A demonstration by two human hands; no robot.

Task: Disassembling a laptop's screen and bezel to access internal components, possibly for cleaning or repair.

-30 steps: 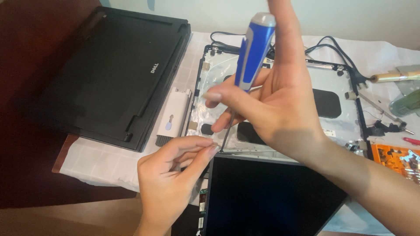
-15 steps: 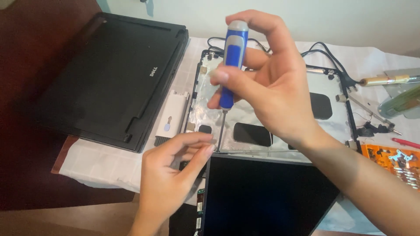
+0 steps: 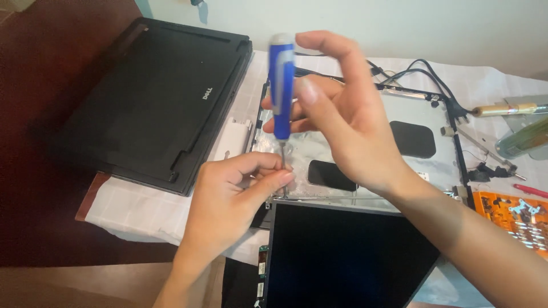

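We are holding a blue-handled screwdriver [image 3: 281,85] upright in our right hand [image 3: 342,122], fingers wrapped around its handle, while our left hand [image 3: 228,199] is pinching the thin metal shaft [image 3: 283,157] near its tip. The tip is sitting at the near edge of the open silver display lid [image 3: 422,162], just beyond the dark screen panel [image 3: 342,256]. The driver is looking light and rigid, best gripped at the handle; the panel seems fragile. A closed black laptop [image 3: 154,102] is crowding the left, loose cables [image 3: 422,71] and an orange bit tray [image 3: 514,217] the right.
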